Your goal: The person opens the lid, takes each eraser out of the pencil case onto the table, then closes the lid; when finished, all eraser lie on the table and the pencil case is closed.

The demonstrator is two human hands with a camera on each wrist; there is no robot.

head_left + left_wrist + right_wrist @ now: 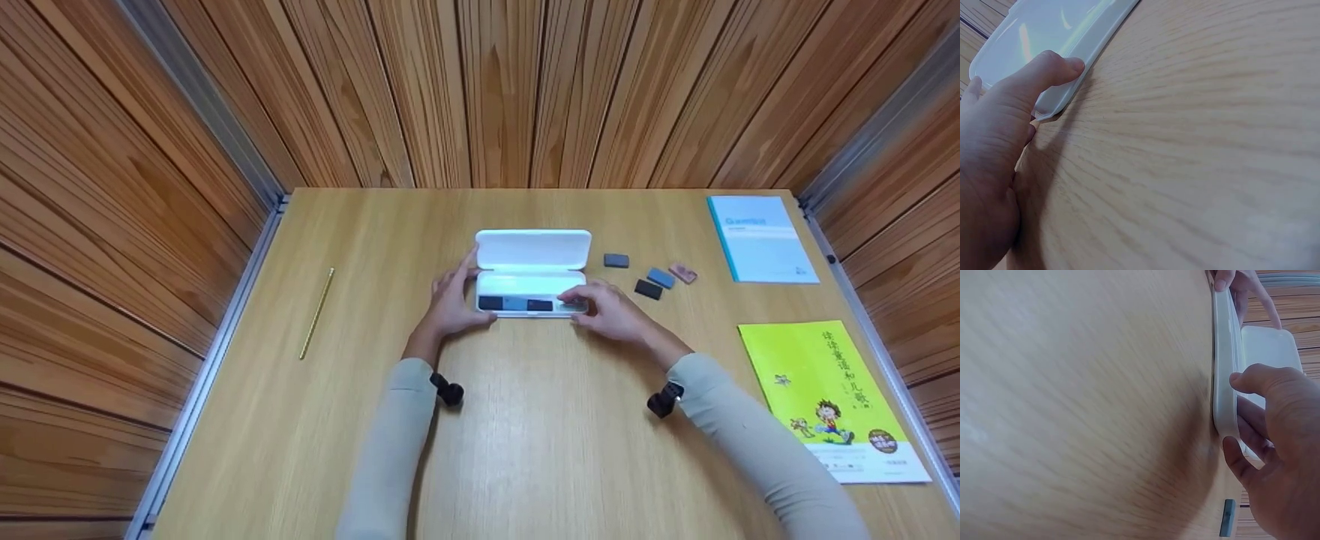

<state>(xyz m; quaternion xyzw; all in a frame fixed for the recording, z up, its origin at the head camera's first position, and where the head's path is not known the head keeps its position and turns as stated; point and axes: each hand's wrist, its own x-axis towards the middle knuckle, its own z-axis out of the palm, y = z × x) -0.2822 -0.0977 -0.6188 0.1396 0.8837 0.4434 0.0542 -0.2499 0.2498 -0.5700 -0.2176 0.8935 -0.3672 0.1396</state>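
Near the middle of the frame, a white pencil case (517, 283) lies on the bench (517, 450) with its lid (534, 247) raised behind it. The left hand (454, 304) grips its left end, thumb on the front edge and fingers around the side, probably to stop it sliding. The right hand (611, 309) bends over the right end, thumb at the front rim and fingers inside; whether they pinch something cannot be told. Three blocks (515, 304) sit in a row along the front of the case, probably so they fit its narrow length.

The case looks like smooth, glossy plastic with rounded corners. Right of centre, a grey block (616, 260), black block (648, 289), blue block (661, 277) and pink block (683, 272) are small, matt oblongs, perhaps rubber. The bench shows fine wood grain; a slim, shiny gold stick (316, 313) lies at left, and flat paper books (763, 247) at right.
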